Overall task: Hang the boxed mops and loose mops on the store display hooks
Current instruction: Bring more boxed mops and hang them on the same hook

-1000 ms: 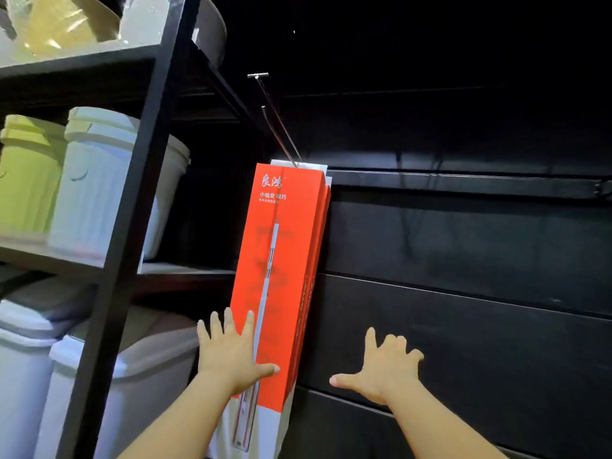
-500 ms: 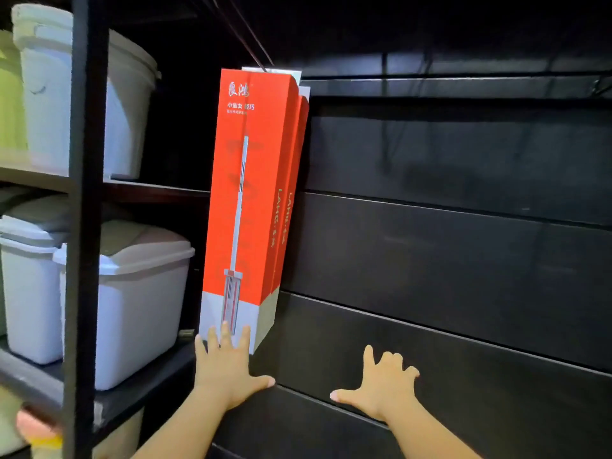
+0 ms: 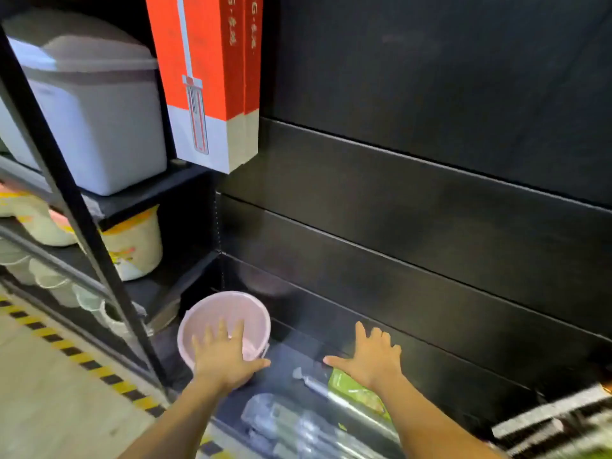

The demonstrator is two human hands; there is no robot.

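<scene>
Orange and white boxed mops (image 3: 212, 77) hang against the black panel wall at the top left; their hook is out of frame. Below, on the bottom shelf, lie loose mops in clear wrap (image 3: 298, 425) and one with a green label (image 3: 354, 392). My left hand (image 3: 225, 356) hovers with fingers spread over a pink bucket (image 3: 228, 313), holding nothing. My right hand (image 3: 371, 359) is spread flat above the green-labelled mop, also empty.
A black shelf frame (image 3: 66, 180) stands on the left with a white lidded bin (image 3: 89, 104) and stacked cream tubs (image 3: 135, 246). Black slat panels (image 3: 430, 193) fill the wall ahead. Yellow and black floor tape (image 3: 66, 346) runs along the shelf base.
The view has swung downward from the hanging boxes to the bottom shelf. My left hand has left the box front, and both hands now reach low over the bucket and loose mops.
</scene>
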